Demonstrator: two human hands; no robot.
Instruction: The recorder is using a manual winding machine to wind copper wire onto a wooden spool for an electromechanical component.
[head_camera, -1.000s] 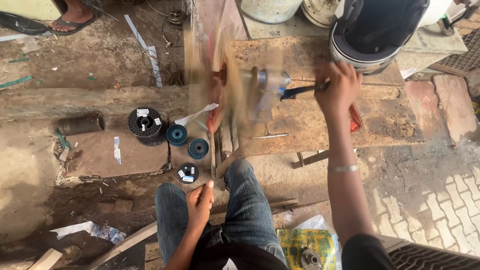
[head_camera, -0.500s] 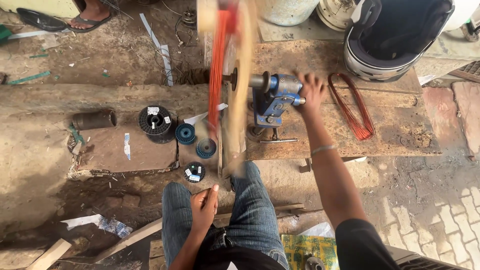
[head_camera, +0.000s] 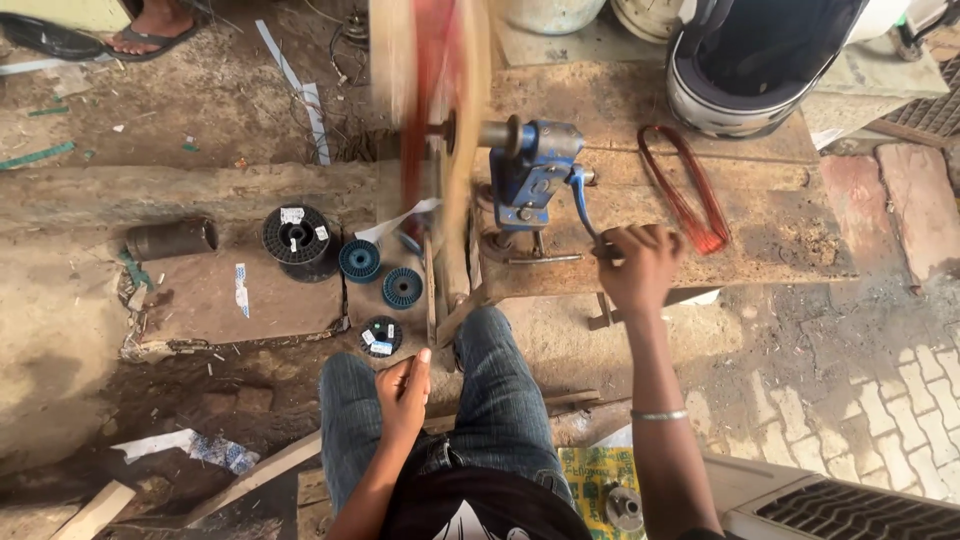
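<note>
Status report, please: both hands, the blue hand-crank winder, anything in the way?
Right hand gripping crank handle of blue winder. Left hand loosely closed over knee. Red-wound wheel blurred, spinning. Nothing blocking the crank.

My right hand (head_camera: 640, 268) is stretched out ahead of me, the arm nearly straight and running up from the lower right of the view, a thin bangle around the wrist. Its fingers (head_camera: 622, 243) are curled into a closed fist, knuckles facing up. My left hand (head_camera: 404, 388) sits much nearer my body, resting on my left thigh, elbow bent, fingers loosely folded with the thumb pointing forward. Both my knees angle forward between the two arms.
</note>
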